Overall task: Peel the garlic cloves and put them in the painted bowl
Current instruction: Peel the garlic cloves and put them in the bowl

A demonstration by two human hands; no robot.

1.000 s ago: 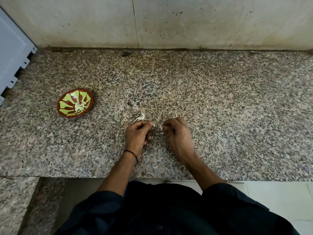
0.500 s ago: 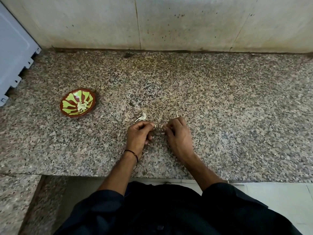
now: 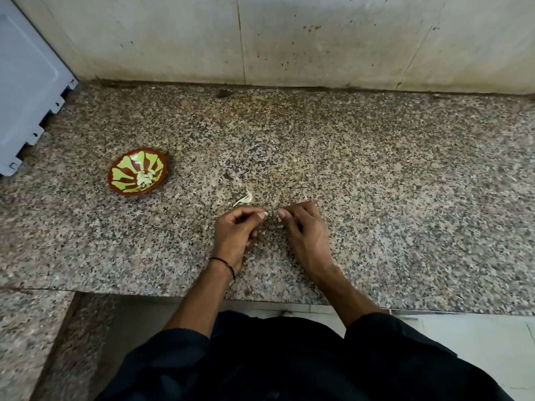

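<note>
Right hand [image 3: 307, 233], centre frame: fingers curled under, thumb tip pinching a small pale garlic clove [image 3: 279, 218] against the forefinger. Only a sliver of it shows at the thumb tip, too small to read its long axis or which way it points.

Left hand [image 3: 236, 233], just left of it: fingers curled in, thumb pressed to the forefinger. Can't tell if anything is pinched there. The two thumb tips face each other across a narrow gap, not touching. Both hands sit low over the counter [image 3: 376, 169]. Dark thread [image 3: 223, 262] round the left wrist.

Skin scrap [image 3: 244, 199] lies on the counter just above the left hand, apart from it. It's curled, with the long axis running lower left to upper right.

Bowl [image 3: 138, 172] is well off to the left of both hands, mid-left of frame, upright. Peeled cloves [image 3: 144, 178] are heaped at its bottom, pointing mixed ways.

Wall [image 3: 318, 39] runs across the top and a pale panel [image 3: 26, 82] sits upper left. Dark sleeves [image 3: 173, 357] are at the bottom.
</note>
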